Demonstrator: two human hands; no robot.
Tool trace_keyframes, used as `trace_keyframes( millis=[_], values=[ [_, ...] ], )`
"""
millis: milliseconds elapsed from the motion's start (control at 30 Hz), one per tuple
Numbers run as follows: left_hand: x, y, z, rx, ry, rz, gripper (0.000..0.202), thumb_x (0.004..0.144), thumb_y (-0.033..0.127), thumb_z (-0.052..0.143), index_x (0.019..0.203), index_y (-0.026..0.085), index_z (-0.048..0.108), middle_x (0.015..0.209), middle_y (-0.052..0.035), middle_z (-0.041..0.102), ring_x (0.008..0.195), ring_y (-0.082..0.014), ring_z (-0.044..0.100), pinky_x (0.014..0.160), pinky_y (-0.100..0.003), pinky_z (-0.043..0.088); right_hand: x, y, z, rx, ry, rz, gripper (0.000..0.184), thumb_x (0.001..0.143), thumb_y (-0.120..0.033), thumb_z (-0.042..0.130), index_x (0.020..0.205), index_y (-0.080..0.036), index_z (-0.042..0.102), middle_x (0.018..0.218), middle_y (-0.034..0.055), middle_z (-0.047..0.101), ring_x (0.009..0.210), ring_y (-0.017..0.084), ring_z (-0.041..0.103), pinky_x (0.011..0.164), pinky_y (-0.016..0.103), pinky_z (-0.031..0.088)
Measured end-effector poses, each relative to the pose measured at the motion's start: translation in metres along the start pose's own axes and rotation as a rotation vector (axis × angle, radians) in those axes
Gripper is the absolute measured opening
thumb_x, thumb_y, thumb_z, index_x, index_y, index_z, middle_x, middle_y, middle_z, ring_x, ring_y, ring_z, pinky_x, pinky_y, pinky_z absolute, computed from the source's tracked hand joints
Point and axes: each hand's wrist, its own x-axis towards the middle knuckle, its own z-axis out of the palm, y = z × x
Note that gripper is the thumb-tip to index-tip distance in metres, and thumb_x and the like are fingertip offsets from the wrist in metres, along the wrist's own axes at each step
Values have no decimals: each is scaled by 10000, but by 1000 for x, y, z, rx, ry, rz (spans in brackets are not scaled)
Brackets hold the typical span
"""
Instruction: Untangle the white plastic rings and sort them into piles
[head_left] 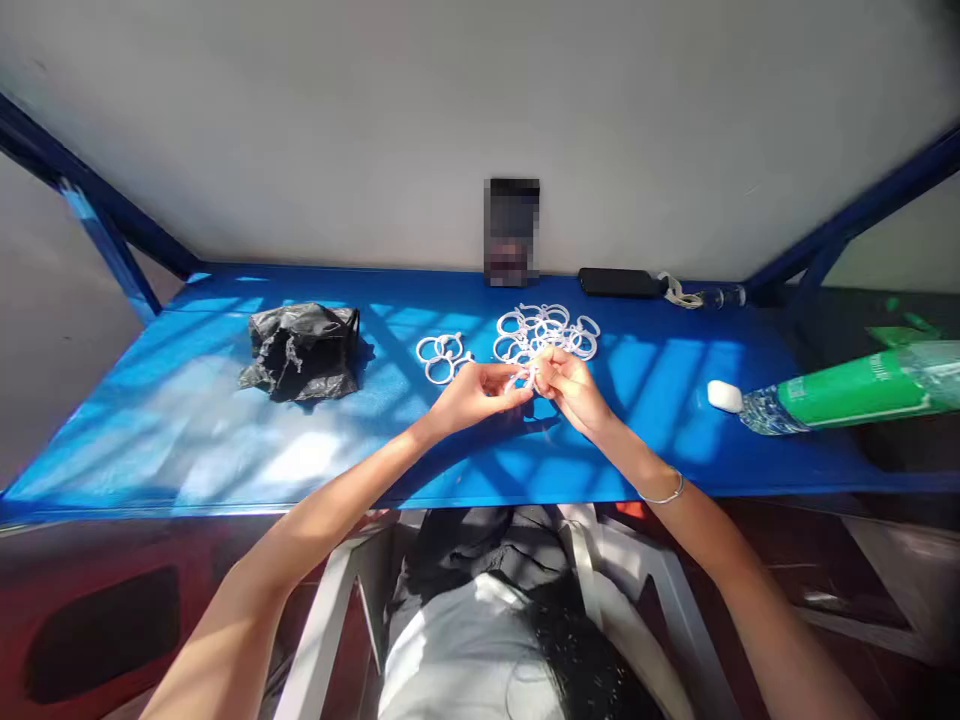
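Observation:
Over the middle of the blue table (225,440), my left hand (480,392) and my right hand (571,386) meet, fingertips pinched together on a white plastic ring (527,376). Just beyond my fingers lies a larger heap of white rings (546,331). A smaller group of white rings (442,356) sits to the left of it, close to my left hand. A thin bangle circles my right wrist.
A crumpled black plastic bag (302,350) lies at the left. A green-labelled bottle (832,392) with a white cap lies on its side at the right. A dark flat case (619,282) and a blurred upright device (511,232) stand against the back wall.

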Motion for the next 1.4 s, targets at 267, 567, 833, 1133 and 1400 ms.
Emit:
trace_keyframes(
  millis=[267,567,833,1133,1400],
  values=[
    [3,1,-16,382,211,60,481,833,486,663,1163,135,666,779,-27,658,668,-152,574,663,-281,478,2,-9,-1,-136,73,8,313,813,-536,714,830,-231,646,660,-12,568,576,138,462,544,292,377],
    [2,6,-49,1341,391,-171,294,910,344,602,1120,141,641,1115,-165,611,1081,-340,574,857,-399,473,8,-4,-23,-547,180,-151,157,875,-332,563,906,-223,672,773,15,652,692,176,587,630,311,481],
    [-1,0,-47,1449,307,-253,266,927,345,597,1074,130,650,1187,-193,600,1150,-364,568,868,-408,492,5,10,-16,-1378,27,-367,127,886,-161,576,926,-185,693,987,91,697,1020,289,587,927,444,488],
    [1,-5,-47,1301,340,23,305,913,342,633,1162,167,609,1168,-148,609,1092,-327,565,854,-401,474,4,8,-15,-1567,0,-329,105,893,-202,635,834,-196,722,995,92,676,1019,307,568,859,440,487],
    [6,-22,-41,1153,295,257,251,919,323,617,1116,169,626,1103,-125,625,1026,-283,570,878,-399,477,4,7,-13,-1597,-18,-261,73,908,-226,661,890,-218,731,1002,84,680,1013,292,563,883,422,475]
  ],
)
